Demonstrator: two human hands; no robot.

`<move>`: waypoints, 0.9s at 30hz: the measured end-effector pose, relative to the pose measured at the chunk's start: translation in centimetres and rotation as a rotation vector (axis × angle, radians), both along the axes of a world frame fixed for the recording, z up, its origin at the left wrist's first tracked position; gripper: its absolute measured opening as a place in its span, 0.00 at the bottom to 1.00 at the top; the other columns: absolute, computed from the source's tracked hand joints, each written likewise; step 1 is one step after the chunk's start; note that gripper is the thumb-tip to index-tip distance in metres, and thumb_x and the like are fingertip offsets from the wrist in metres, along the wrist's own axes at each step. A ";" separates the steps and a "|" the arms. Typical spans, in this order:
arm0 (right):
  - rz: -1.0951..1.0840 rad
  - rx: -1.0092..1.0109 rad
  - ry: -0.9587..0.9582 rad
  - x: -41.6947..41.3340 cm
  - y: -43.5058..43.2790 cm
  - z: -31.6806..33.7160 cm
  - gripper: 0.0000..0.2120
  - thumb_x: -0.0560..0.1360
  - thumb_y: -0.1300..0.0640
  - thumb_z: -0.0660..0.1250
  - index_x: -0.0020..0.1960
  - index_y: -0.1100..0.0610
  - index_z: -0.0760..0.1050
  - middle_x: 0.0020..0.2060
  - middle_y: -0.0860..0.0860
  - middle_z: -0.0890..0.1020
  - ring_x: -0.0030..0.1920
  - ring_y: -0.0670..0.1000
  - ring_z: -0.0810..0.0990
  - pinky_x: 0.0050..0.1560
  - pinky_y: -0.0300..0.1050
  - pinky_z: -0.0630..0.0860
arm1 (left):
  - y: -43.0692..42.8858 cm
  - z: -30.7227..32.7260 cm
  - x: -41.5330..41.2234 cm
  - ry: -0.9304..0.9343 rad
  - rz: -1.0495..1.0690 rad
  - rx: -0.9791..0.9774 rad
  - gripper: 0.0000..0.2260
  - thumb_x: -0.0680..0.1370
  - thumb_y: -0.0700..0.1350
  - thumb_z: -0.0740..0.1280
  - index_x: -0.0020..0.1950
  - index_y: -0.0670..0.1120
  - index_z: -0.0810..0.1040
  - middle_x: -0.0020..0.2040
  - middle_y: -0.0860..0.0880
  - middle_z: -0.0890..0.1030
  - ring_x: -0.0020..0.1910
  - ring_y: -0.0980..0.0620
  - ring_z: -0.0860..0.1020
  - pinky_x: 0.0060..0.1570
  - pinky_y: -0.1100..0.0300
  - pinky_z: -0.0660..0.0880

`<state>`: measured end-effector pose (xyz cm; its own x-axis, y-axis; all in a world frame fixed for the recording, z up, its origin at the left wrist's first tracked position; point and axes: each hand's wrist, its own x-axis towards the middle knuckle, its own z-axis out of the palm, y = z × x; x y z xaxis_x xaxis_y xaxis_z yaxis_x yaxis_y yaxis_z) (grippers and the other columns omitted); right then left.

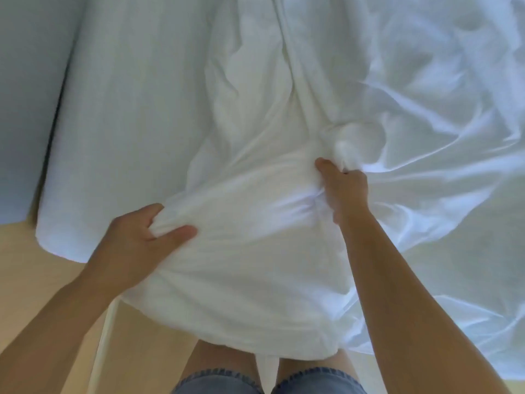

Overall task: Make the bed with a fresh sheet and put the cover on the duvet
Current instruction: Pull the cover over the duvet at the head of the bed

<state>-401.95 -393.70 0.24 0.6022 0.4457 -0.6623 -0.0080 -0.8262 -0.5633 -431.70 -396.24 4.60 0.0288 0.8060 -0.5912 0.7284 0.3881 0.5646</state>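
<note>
A person stands at the near edge of the bed [127, 115], bare forearms reaching out from the bottom of the frame over a mass of white bedding. The left hand [136, 243], in the lower left of the frame, is closed on a gathered fold of the soft white cotton duvet [241, 251], thumb on top and fingers curled beneath the bunched cloth. The right hand [345, 189], just right of centre, is clenched into a fist around another twist of fabric, where the duvet meets the thin, shiny white cover [426, 123]; I cannot tell which of the two layers it actually grips. The duvet bulges as a rounded, padded heap between the two hands and sags down toward the person's bare knees and frayed blue denim shorts [312, 382] at the bottom centre. The cover lies crumpled, with sharp glossy creases, across the right half of the frame. In the upper left and centre the bed is spread with a smoother white sheet [127, 81] that hangs over its left edge. Beyond that edge, a pale grey-blue surface [25, 81] fills the upper left corner. Light wooden floor [42, 265] shows in the lower left, under the left arm.
</note>
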 end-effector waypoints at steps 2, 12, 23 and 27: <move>0.128 0.049 0.140 -4.6 3.0 0.0 0.08 0.68 0.55 0.69 0.41 0.60 0.74 0.36 0.54 0.78 0.42 0.57 0.78 0.43 0.49 0.75 | -1.1 2.8 -5.8 0.153 0.147 0.043 0.27 0.56 0.77 0.65 0.43 0.59 0.78 0.34 0.61 0.80 0.30 0.59 0.79 0.27 0.65 0.74; 0.338 -0.156 0.273 -10.4 -0.3 -4.5 0.17 0.78 0.45 0.62 0.49 0.60 0.72 0.45 0.56 0.80 0.44 0.53 0.81 0.40 0.43 0.78 | -2.2 -8.9 -4.3 0.563 -0.060 -0.358 0.23 0.77 0.49 0.65 0.68 0.44 0.61 0.60 0.40 0.72 0.61 0.39 0.72 0.57 0.48 0.71; 0.332 0.278 -0.430 3.2 6.5 3.2 0.13 0.75 0.50 0.65 0.35 0.56 0.70 0.32 0.46 0.74 0.34 0.46 0.73 0.36 0.35 0.67 | 12.7 -3.9 20.1 -0.319 0.076 0.142 0.21 0.76 0.59 0.63 0.47 0.41 0.77 0.47 0.39 0.78 0.50 0.44 0.76 0.47 0.53 0.69; 0.155 0.441 -0.731 11.2 7.8 4.0 0.11 0.73 0.57 0.66 0.53 0.61 0.73 0.52 0.53 0.73 0.54 0.53 0.72 0.54 0.36 0.63 | 17.5 -3.3 27.3 -0.258 0.038 0.061 0.35 0.72 0.67 0.64 0.60 0.36 0.72 0.55 0.41 0.78 0.56 0.42 0.76 0.50 0.53 0.71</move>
<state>-390.70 -385.86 4.28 0.7208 0.6827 0.1200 0.5757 -0.4932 -0.6522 -404.44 -378.76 1.28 0.1413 0.8436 -0.5181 0.5427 0.3717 0.7532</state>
